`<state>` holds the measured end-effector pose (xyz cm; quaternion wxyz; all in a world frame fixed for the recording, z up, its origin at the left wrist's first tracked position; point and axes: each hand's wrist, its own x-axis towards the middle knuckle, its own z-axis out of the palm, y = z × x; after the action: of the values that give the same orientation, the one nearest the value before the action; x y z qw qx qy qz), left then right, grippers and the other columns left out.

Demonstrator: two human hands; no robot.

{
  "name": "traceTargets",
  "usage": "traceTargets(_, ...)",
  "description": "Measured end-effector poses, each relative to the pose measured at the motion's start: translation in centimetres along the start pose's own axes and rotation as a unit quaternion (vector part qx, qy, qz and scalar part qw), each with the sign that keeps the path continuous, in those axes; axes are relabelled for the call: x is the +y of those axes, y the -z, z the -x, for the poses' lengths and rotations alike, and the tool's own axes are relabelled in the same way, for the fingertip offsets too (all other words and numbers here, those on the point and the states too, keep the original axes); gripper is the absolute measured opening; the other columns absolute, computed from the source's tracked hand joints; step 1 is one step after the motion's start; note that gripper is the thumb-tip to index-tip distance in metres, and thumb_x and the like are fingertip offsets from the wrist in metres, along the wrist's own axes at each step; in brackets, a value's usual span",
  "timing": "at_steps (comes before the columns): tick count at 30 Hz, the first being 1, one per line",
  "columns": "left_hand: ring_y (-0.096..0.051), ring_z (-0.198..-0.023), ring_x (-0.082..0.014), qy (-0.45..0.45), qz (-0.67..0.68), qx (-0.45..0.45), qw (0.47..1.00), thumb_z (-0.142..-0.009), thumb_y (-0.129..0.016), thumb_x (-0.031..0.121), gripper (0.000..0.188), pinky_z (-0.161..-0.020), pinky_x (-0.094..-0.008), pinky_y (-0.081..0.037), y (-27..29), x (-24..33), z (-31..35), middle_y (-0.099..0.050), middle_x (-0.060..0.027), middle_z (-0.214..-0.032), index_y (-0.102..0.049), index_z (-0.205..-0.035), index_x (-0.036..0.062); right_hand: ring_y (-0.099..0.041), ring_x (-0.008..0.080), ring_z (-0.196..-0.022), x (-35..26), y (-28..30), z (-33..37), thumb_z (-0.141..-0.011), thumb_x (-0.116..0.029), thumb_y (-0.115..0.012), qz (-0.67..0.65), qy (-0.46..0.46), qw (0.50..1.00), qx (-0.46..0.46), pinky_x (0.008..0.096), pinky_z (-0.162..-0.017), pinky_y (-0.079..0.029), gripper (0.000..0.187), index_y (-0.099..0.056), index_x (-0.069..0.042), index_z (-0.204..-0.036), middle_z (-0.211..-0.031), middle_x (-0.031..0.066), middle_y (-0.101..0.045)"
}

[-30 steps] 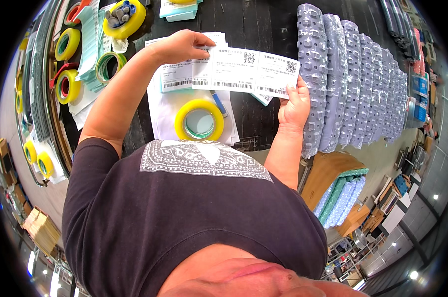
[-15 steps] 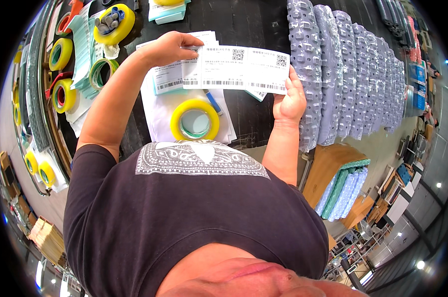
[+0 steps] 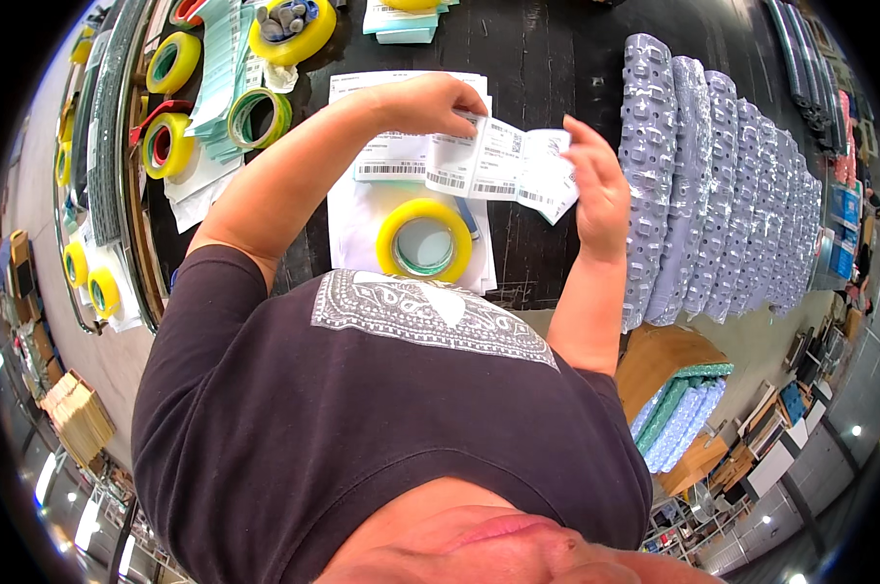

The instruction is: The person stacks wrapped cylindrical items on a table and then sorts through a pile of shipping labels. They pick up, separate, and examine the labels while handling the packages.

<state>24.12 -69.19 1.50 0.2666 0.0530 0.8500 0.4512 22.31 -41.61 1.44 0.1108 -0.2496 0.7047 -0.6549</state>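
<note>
A strip of white shipping labels (image 3: 495,161) with printed codes hangs between my two hands above the table. My left hand (image 3: 445,105) pinches the strip's left part by its top edge. At the strip's right end, my right hand (image 3: 602,195) has its fingers bent against the last label, which is folded at an angle. Beneath the strip lies a stack of white sheets (image 3: 347,229), with another printed label (image 3: 389,158) on top. A yellow roll of tape (image 3: 389,238) rests on the sheets, close to my chest. Part of a blue, pen-like object (image 3: 469,220) shows beside the roll.
Several grey, plastic-wrapped rolls (image 3: 644,195) stand in a row at the right of the black table (image 3: 547,58). On the left are several tape rolls (image 3: 174,63) and a pile of pale-blue label sheets (image 3: 224,83). An open cardboard box (image 3: 668,355) holds wrapped rolls below right.
The strip was stretched nearly flat; now it is bent, with its right end folded. My hands are closer together. The whole view has shifted, so the table items appear further right.
</note>
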Motion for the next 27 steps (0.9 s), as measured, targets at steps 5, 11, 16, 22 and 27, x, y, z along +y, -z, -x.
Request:
traceTargets(5,-0.065,-0.09,-0.0183,-0.034,0.011,-0.007,0.999,-0.085,-0.067,0.019,0.03,-0.085,-0.0304,-0.051,-0.6,0.5,-0.6,-0.07,-0.0102,-0.099,-0.068,-0.11,0.0012,-0.056,0.0313,-0.117,0.4,-3.2,-4.0,-0.087,-0.021,-0.066,0.181,-0.047,0.975,-0.118,0.0372,-0.1,-0.043,0.042,-0.06,-0.001,-0.124,-0.124,0.0179,-0.061)
traceTargets(11,-0.064,-0.079,-0.0165,0.003,0.004,-0.02,1.0,-0.085,-0.065,0.02,0.024,-0.075,-0.0302,-0.052,-0.5,0.7,-0.6,-0.07,-0.0085,-0.088,-0.071,-0.1,0.0024,-0.066,0.0232,-0.088,-0.2,-3.9,-5.8,-0.086,-0.019,-0.063,0.275,-0.172,0.918,-0.228,0.0333,-0.081,-0.05,0.024,-0.071,-0.003,-0.102,-0.094,0.0117,-0.07)
traceTargets(16,-0.064,-0.074,-0.0163,0.003,-0.017,-0.012,1.0,-0.084,-0.063,0.019,0.021,-0.07,-0.0309,-0.051,-0.7,1.0,-0.4,-0.07,-0.0075,-0.083,-0.071,-0.096,0.0037,-0.062,0.013,-0.076,-0.8,-4.2,-6.6,-0.086,-0.016,-0.065,0.288,-0.212,0.897,-0.259,0.0289,-0.072,-0.05,0.02,-0.07,0.0,-0.098,-0.084,0.007,-0.068)
traceTargets(22,-0.065,-0.077,-0.0214,-0.038,-0.043,0.033,0.998,-0.081,-0.062,0.017,0.017,-0.084,-0.0359,-0.048,-1.5,0.2,-0.5,-0.069,-0.009,-0.081,-0.071,-0.089,0.0047,-0.064,0.0165,-0.076,0.0,-4.0,-6.5,-0.084,-0.019,-0.064,0.217,-0.255,0.911,-0.242,0.0304,-0.073,-0.05,0.022,-0.071,-0.002,-0.096,-0.083,0.0087,-0.07)
traceTargets(27,-0.063,-0.085,-0.0231,-0.112,-0.085,0.09,0.986,-0.078,-0.065,0.018,0.013,-0.112,-0.0432,-0.028,-2.2,-0.7,-0.2,-0.069,-0.0068,-0.081,-0.072,-0.084,0.0074,-0.061,0.0143,-0.075,0.7,-3.9,-6.1,-0.085,-0.018,-0.065,0.13,-0.309,0.917,-0.218,0.0294,-0.072,-0.05,0.02,-0.072,-0.003,-0.095,-0.084,0.0054,-0.069)
